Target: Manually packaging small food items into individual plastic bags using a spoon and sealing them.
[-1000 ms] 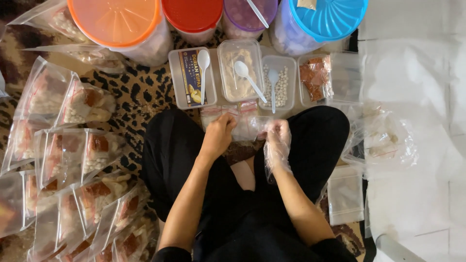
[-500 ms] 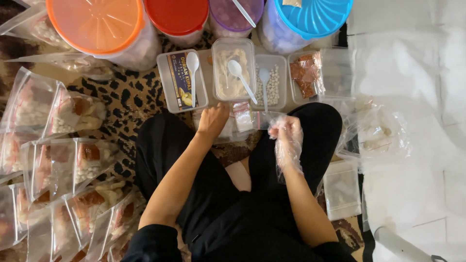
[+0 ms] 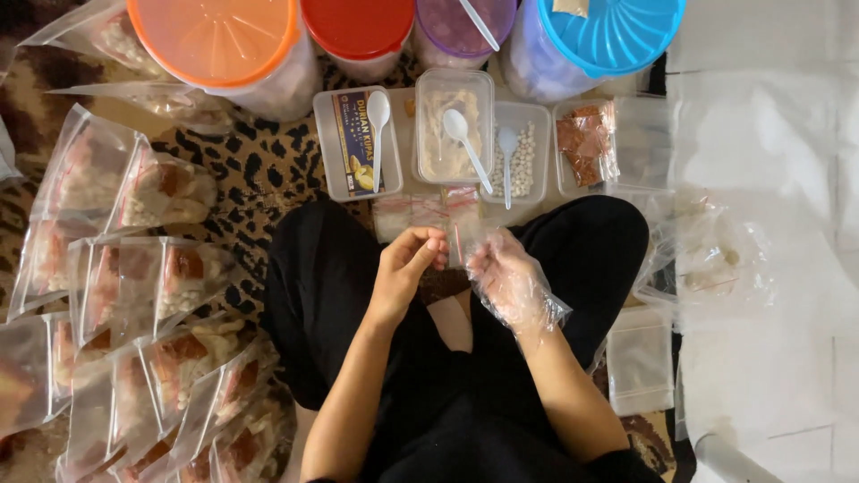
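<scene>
I sit cross-legged on the leopard-print mat [image 3: 242,174]. My bare left hand [image 3: 404,268] pinches the top edge of a small clear zip bag [image 3: 458,234] over my lap, and my right hand [image 3: 506,275], inside a loose plastic glove, grips the same bag from the other side. Just beyond my knees stands a row of clear tubs [image 3: 452,136] with white spoons [image 3: 467,145]. Filled packets [image 3: 134,277] lie spread along the mat's left edge.

Single head-worn view, straight down, close over lap and floor containers [image 3: 452,134].
</scene>
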